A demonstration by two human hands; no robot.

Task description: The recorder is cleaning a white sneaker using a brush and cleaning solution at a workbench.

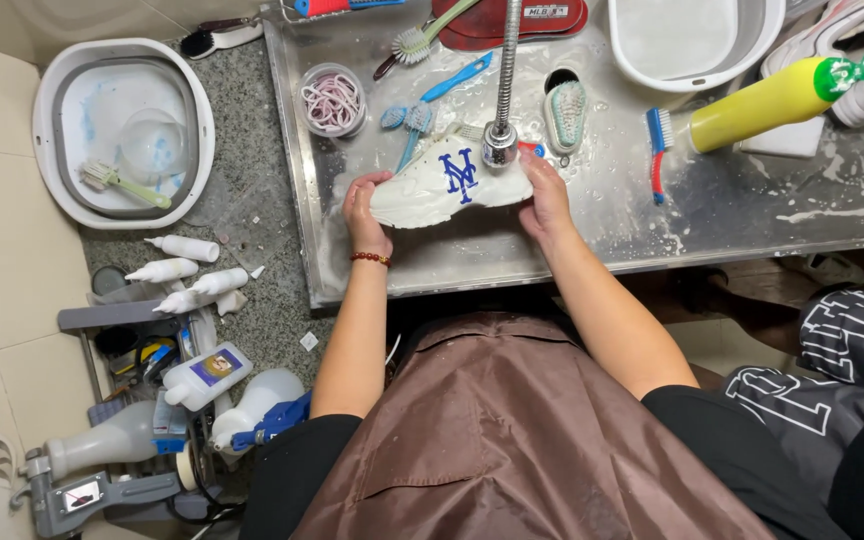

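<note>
Left hand (364, 212) and right hand (544, 195) both grasp a white sneaker (447, 185), one at each end. Sneaker held on its side under the metal faucet (503, 90), near the front edge of the wet steel surface (592, 230).

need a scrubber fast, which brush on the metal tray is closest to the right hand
The oval scrub brush with pale green bristles, just above the right hand. The red-and-blue brush lies farther right.

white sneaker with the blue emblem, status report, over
Left hand, right hand grip white blue-emblem sneaker by its ends. Metal faucet hose over it.
</note>
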